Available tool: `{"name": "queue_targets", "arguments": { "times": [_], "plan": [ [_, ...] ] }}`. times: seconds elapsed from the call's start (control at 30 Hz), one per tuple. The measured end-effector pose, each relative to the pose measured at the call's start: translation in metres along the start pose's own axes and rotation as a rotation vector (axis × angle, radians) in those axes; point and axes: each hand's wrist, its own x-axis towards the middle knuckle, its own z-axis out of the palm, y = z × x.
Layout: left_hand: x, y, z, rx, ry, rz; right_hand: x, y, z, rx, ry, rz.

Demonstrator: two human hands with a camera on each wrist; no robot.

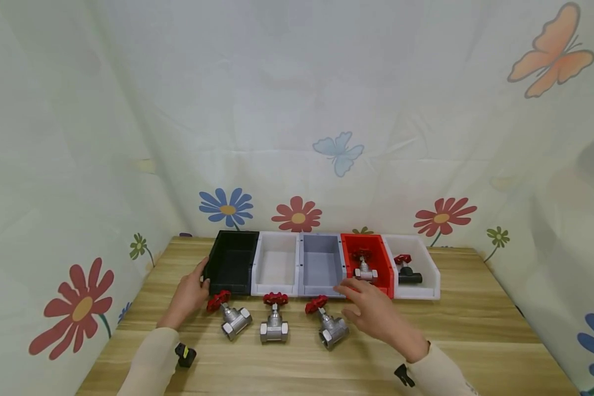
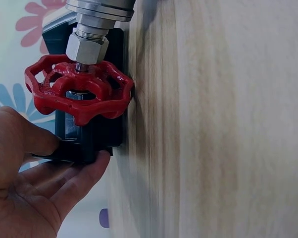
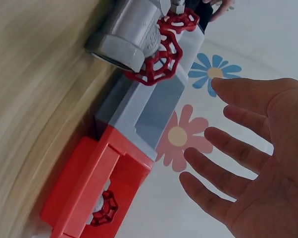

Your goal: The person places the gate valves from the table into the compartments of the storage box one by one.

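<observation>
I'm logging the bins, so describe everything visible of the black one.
The black bin is open-topped and looks like smooth, slightly glossy plastic. It stands upright on the wood-grain table, leftmost of five in a row, its right side against a white bin. The left hand grips its left side. A red valve handwheel lies just in front; whether they touch is unclear.

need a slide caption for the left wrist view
Left hand gripping a black open-front bin, with a silver valve's red handwheel in the foreground.
</observation>
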Motion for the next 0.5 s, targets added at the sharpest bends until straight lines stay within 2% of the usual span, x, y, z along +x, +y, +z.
{"name": "queue_targets", "arguments": {
  "times": [0.5],
  "plan": [
    [-0.001,0.000,-0.002,-0.008,0.002,0.004,-0.010,-0.020,0.021,0.054,-0.106,-0.079]
  ]
}}
